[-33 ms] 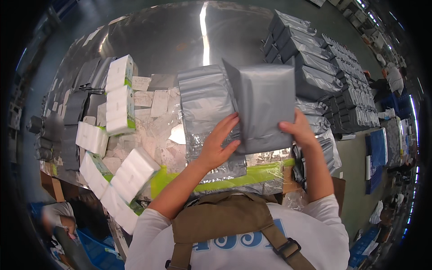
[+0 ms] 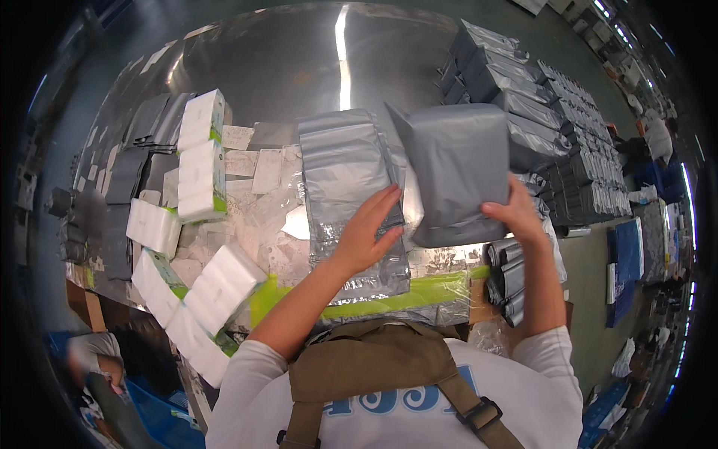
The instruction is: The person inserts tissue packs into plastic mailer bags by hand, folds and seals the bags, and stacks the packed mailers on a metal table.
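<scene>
A filled grey plastic mailing bag point(image 2: 460, 176) is gripped at its right edge by my right hand point(image 2: 517, 213), the thumb lying on top. Its far left corner flares up in a pointed flap. My left hand point(image 2: 372, 232) has its fingers stretched out and apart, resting along the right side of a pile of flat grey mailing bags point(image 2: 344, 161). A small gap separates its fingertips from the filled bag. White tissue packs point(image 2: 200, 179) with green ends stand in a row to the left, and several more tissue packs point(image 2: 224, 292) lie nearer to me.
Stacked filled grey bags point(image 2: 516, 97) fill the table's far right side. Rolled grey bags point(image 2: 507, 277) lie by my right forearm. Yellow-green tape point(image 2: 441, 288) runs along the near edge. Folded dark bags point(image 2: 123, 179) lie far left. Another person point(image 2: 101, 355) is at lower left.
My right hand has moved the filled bag to the right, away from the pile and my left hand. The left hand stays almost where it was.
</scene>
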`<act>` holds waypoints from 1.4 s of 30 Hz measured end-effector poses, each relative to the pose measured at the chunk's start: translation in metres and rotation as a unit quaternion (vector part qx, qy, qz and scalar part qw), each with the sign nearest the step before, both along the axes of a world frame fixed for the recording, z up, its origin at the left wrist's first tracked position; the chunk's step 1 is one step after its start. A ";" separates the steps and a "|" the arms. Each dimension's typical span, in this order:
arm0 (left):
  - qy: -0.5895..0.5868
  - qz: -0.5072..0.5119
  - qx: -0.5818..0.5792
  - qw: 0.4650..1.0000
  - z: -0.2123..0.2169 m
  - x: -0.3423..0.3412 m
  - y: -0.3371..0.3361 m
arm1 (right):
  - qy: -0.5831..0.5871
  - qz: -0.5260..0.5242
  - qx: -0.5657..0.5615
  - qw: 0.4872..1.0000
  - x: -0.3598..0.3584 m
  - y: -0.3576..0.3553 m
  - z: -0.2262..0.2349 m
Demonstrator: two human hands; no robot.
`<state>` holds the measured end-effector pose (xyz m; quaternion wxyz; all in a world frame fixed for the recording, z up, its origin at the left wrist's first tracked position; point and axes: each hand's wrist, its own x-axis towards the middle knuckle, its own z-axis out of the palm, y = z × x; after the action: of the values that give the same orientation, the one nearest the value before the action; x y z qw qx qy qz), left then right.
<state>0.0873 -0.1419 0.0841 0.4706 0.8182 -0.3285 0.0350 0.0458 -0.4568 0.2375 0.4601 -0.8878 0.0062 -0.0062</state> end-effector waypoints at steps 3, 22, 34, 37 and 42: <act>0.096 0.074 0.303 0.945 -0.077 0.006 0.008 | -0.089 0.023 -0.247 0.965 -0.012 -0.062 0.034; 0.046 0.269 0.388 0.880 0.008 -0.071 0.246 | 0.058 0.294 0.132 0.945 -0.044 0.252 -0.201; -0.039 0.159 0.030 0.986 -0.017 -0.046 0.073 | -0.015 -0.181 0.372 0.910 -0.031 0.125 -0.162; -0.065 0.061 0.223 0.971 -0.070 -0.050 0.039 | -0.029 -0.240 0.426 0.872 -0.045 0.067 -0.152; -0.063 0.054 0.271 0.959 -0.084 -0.088 0.040 | 0.014 -0.211 0.271 0.939 -0.102 0.051 -0.169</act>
<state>-0.0005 -0.1023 0.0004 0.2065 0.9277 -0.3103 0.0213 -0.0567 -0.4060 0.0681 0.6716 -0.7074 0.2013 -0.0893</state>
